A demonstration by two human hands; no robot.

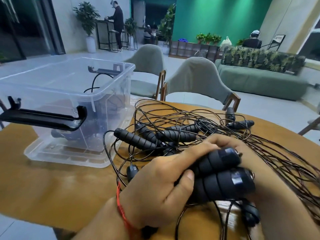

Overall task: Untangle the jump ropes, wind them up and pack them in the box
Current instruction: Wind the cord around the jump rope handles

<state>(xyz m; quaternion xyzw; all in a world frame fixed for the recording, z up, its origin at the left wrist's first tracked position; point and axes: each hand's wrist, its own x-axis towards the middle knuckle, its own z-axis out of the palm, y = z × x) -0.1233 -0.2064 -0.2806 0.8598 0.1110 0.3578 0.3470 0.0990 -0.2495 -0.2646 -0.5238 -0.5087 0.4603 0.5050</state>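
Room: a lounge with a green wall (216,18), a sofa (259,84) and two grey chairs (199,78) just behind a round wooden worktop (52,187).
Ropes (181,118): a tangled heap of thin dark cords on the worktop, right of centre and spreading to the right edge.
Loose handles (138,137): black and ribbed, lying in the heap.
Held pair (223,172): two black handles side by side, near the front of the heap.
Left hand (161,184): grip clamped on the held pair, thumb on the near side and fingers curled over the top. A red string (123,210) circles the wrist.
Right hand (277,191): blurred, against the far ends of the pair. Cannot tell its grip.
Box (112,94): clear plastic, open, left of the heap. It stands on a clear lid (69,158) and has a black latch (43,118). Dark cord shows inside.
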